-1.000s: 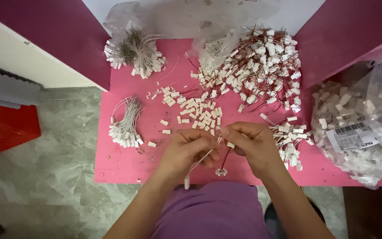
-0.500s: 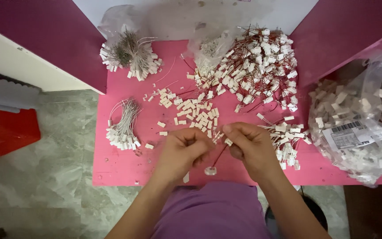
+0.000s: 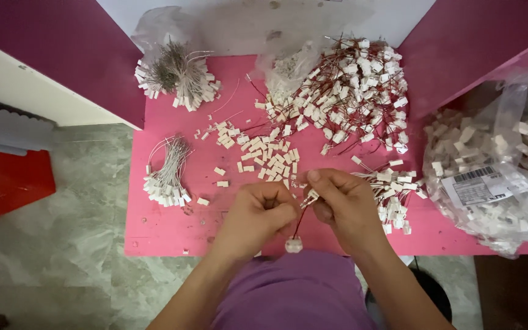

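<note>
Head view: wired connector (image 3: 308, 198) pinched between both hands.

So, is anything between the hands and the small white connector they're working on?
Nothing visible: the left hand and right hand meet at the small white connector, pinched at the right fingertips; a second connector hangs below on thin wires.

We see our left hand (image 3: 256, 211) and right hand (image 3: 343, 205) pinching a thin red wire with small white plastic connectors (image 3: 293, 244) above the pink table (image 3: 172, 226); loose white connector housings (image 3: 264, 153) lie beyond, apparently unwired.
</note>
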